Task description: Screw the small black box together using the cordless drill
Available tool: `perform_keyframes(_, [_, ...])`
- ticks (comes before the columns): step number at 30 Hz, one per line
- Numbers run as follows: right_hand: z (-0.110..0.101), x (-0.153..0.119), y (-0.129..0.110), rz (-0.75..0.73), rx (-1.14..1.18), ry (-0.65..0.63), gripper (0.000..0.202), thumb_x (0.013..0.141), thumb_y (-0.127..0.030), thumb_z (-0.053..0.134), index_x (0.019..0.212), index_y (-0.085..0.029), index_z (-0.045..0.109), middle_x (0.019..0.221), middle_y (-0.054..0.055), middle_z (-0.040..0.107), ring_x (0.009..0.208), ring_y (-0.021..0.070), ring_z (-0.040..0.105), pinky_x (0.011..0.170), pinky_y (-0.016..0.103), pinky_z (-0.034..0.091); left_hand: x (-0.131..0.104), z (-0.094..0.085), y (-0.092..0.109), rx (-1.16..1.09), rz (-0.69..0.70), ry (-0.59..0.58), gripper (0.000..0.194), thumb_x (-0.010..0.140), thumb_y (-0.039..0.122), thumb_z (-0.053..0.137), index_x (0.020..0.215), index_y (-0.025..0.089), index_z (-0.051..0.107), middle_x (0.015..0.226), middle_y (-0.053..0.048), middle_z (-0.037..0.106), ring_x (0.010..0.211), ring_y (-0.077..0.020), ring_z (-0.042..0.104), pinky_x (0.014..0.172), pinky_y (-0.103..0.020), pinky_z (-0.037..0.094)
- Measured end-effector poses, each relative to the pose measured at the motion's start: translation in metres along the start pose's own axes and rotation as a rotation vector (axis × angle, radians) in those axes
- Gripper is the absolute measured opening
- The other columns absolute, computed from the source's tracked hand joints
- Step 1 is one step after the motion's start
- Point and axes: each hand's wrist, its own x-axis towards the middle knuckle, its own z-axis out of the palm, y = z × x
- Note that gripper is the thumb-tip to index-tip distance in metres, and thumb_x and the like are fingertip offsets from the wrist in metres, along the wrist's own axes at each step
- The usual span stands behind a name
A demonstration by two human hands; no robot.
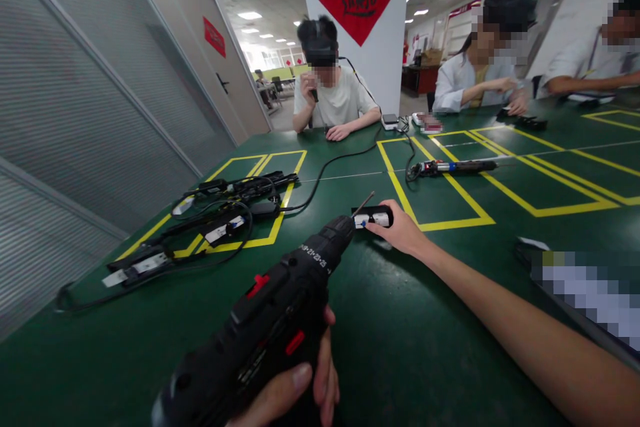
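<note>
A black cordless drill (280,300) with red switches fills the lower middle of the head view, tilted up and to the right. My left hand (295,383) is wrapped round its handle, fingers closed. A thin drill bit (364,204) sticks out of the chuck. Just beyond the chuck, my right hand (400,230) grips a small black casing with a white panel (379,219) by its right end, on or just above the table. The bit crosses in front of the casing's left part; whether they touch, I cannot tell.
On the green table (320,187), black cabled devices (230,213) lie at left inside yellow tape. A wired stick-like tool (455,167) lies at right. A blurred flat object (580,293) is at the right edge. Several people sit across, one person (335,93) directly opposite.
</note>
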Motion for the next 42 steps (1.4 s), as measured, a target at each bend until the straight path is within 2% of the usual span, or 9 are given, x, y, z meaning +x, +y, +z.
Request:
perform_keyframes(7, [-0.004, 0.013, 0.008, -0.001, 0.033, -0.053, 0.050, 0.069, -0.045, 0.065, 0.108, -0.019, 0.048, 0.095, 0.004, 0.061, 0.080, 0.0165, 0.058, 0.071, 0.030, 0.045, -0.003, 0.006, -0.002, 0.089, -0.031, 0.039, 0.037, 0.078, 0.032, 0.058, 0.112, 0.021, 0.047, 0.061, -0.002, 0.060, 0.049, -0.0199, 0.060, 0.056, -0.041, 0.049])
perform_keyframes(12, [-0.005, 0.011, 0.009, -0.046, -0.015, -0.008, 0.050, 0.071, -0.048, 0.063, 0.110, -0.021, 0.049, 0.096, 0.004, 0.061, 0.083, 0.0179, 0.058, 0.073, 0.031, 0.044, -0.003, 0.006, 0.000, 0.071, -0.057, 0.076, 0.033, 0.080, 0.030, 0.057, 0.110, 0.023, 0.047, 0.060, 0.000, 0.059, 0.047, -0.0171, 0.057, 0.053, -0.038, 0.048])
perform_keyframes(15, [-0.005, 0.008, 0.007, -0.057, -0.035, -0.005, 0.049, 0.073, -0.047, 0.062, 0.112, -0.021, 0.048, 0.099, 0.005, 0.061, 0.086, 0.0185, 0.058, 0.073, 0.031, 0.044, -0.001, 0.007, -0.001, 0.124, -0.055, 0.056, 0.043, 0.076, 0.034, 0.060, 0.114, 0.022, 0.044, 0.064, -0.002, 0.058, 0.050, -0.0177, 0.057, 0.053, -0.038, 0.047])
perform_keyframes(20, [-0.006, 0.008, 0.008, -0.065, -0.035, -0.007, 0.052, 0.074, -0.047, 0.062, 0.115, -0.019, 0.048, 0.102, 0.007, 0.061, 0.087, 0.0191, 0.058, 0.074, 0.032, 0.043, 0.004, 0.007, -0.016, 0.048, 0.064, -0.035, 0.063, 0.071, 0.034, 0.064, 0.126, 0.022, 0.036, 0.069, -0.004, 0.058, 0.050, -0.0179, 0.058, 0.051, -0.037, 0.047])
perform_keyframes(28, [-0.006, 0.008, 0.010, -0.082, -0.028, -0.008, 0.051, 0.074, -0.045, 0.063, 0.115, -0.021, 0.047, 0.099, 0.005, 0.062, 0.086, 0.0187, 0.059, 0.074, 0.031, 0.044, 0.003, -0.008, -0.043, -0.252, 0.002, 0.000, 0.034, 0.083, 0.028, 0.045, 0.115, 0.015, 0.043, 0.060, -0.001, 0.055, 0.043, -0.0169, 0.058, 0.049, -0.036, 0.047])
perform_keyframes(32, [-0.005, 0.008, 0.012, -0.091, -0.045, -0.002, 0.052, 0.074, -0.046, 0.062, 0.116, -0.021, 0.046, 0.103, 0.006, 0.061, 0.089, 0.0196, 0.059, 0.076, 0.032, 0.044, 0.005, -0.009, -0.037, -0.229, -0.011, 0.036, 0.028, 0.084, 0.024, 0.044, 0.110, 0.015, 0.045, 0.060, -0.002, 0.057, 0.044, -0.0174, 0.059, 0.051, -0.036, 0.047])
perform_keyframes(37, [-0.004, 0.008, 0.013, -0.097, -0.062, -0.001, 0.054, 0.075, -0.047, 0.061, 0.119, -0.021, 0.044, 0.107, 0.007, 0.059, 0.092, 0.0206, 0.058, 0.078, 0.033, 0.044, 0.009, -0.008, -0.014, -0.065, -0.106, 0.054, 0.026, 0.084, 0.023, 0.045, 0.109, 0.017, 0.047, 0.060, -0.002, 0.057, 0.045, -0.0178, 0.058, 0.050, -0.034, 0.044])
perform_keyframes(40, [-0.005, 0.008, 0.013, -0.106, -0.064, -0.008, 0.054, 0.076, -0.048, 0.060, 0.119, -0.020, 0.044, 0.108, 0.007, 0.059, 0.093, 0.0209, 0.057, 0.079, 0.034, 0.044, 0.010, -0.011, -0.004, 0.041, -0.153, 0.012, 0.030, 0.080, 0.025, 0.050, 0.110, 0.017, 0.047, 0.076, -0.008, 0.064, 0.048, -0.0156, 0.056, 0.052, -0.033, 0.042])
perform_keyframes(42, [-0.005, 0.007, 0.013, -0.113, -0.065, -0.004, 0.054, 0.076, -0.049, 0.059, 0.119, -0.020, 0.044, 0.109, 0.007, 0.059, 0.094, 0.0208, 0.057, 0.080, 0.034, 0.044, 0.011, -0.014, -0.002, 0.073, -0.165, -0.036, 0.037, 0.077, 0.027, 0.053, 0.112, 0.016, 0.046, 0.073, -0.009, 0.066, 0.048, -0.0146, 0.053, 0.054, -0.033, 0.041])
